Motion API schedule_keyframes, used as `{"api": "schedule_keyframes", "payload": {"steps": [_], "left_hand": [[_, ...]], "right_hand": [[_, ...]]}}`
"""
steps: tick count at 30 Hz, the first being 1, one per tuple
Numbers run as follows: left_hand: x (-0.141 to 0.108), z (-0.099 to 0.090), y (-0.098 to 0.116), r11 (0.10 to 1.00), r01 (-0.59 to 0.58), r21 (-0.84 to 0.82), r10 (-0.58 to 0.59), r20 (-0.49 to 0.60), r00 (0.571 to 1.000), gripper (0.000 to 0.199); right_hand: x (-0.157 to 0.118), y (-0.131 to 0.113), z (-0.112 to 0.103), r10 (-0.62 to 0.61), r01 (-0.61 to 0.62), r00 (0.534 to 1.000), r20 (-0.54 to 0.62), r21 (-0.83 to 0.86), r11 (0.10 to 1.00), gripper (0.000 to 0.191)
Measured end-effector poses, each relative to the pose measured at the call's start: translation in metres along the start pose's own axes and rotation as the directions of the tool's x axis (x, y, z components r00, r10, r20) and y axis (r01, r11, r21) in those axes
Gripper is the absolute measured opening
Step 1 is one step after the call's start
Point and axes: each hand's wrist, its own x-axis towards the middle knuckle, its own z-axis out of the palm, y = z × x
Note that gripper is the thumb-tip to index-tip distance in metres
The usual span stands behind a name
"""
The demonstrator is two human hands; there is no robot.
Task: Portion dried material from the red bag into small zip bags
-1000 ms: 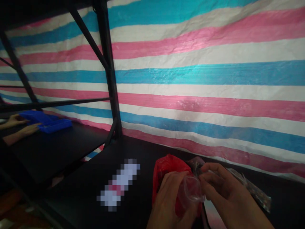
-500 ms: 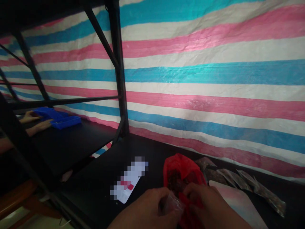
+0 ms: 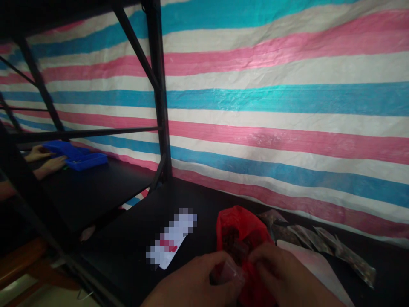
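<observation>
My left hand [image 3: 204, 277] is closed on a small clear plastic bag [image 3: 231, 273], which bunches out between the thumb and fingers. Close beside it, my right hand [image 3: 281, 273] has its fingers bent together over the near side of a red plastic bag [image 3: 244, 217]. What those fingertips pinch is hidden. The red bag stands open, with small dark brown pieces [image 3: 230, 238] inside it. Just right of it lie several filled clear packets [image 3: 319, 238] in a row, and a pale, rounded-corner sheet [image 3: 315, 264] lies partly under my right forearm.
A white card with red marks [image 3: 172, 238] lies on the black tabletop [image 3: 128, 251] at left. Black metal posts [image 3: 159, 94] rise beyond it. At the far left, another person's hands [image 3: 53, 166] touch blue trays [image 3: 86, 161]. Behind hangs a striped plastic sheet [image 3: 287, 98].
The view has shifted slightly. My right hand's fingers have moved a little at the red bag, while my left hand keeps its hold on the clear bag.
</observation>
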Motion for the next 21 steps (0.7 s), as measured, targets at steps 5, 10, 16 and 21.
{"api": "schedule_keyframes", "payload": {"steps": [5, 10, 16, 21], "left_hand": [[0.008, 0.004, 0.003, 0.989, -0.010, 0.145, 0.019, -0.059, 0.998, 0.037], [0.016, 0.002, -0.002, 0.982, -0.009, 0.188, 0.025, -0.083, 0.996, 0.039], [0.020, 0.002, 0.000, 0.990, 0.010, 0.141, 0.001, -0.078, 0.997, 0.042], [0.021, 0.004, 0.008, 0.999, -0.001, -0.044, -0.004, -0.122, 0.992, 0.037]], "right_hand": [[0.027, -0.002, 0.020, -0.014, 0.007, 0.995, -0.101, -0.072, 0.997, 0.027], [0.027, -0.005, 0.027, 0.041, -0.044, 0.998, -0.042, -0.092, 0.995, 0.017], [0.021, -0.003, 0.020, -0.014, 0.007, 0.998, -0.064, -0.113, 0.994, 0.042], [0.012, 0.001, 0.011, 0.026, -0.028, 1.000, -0.015, -0.132, 0.991, 0.049]]}}
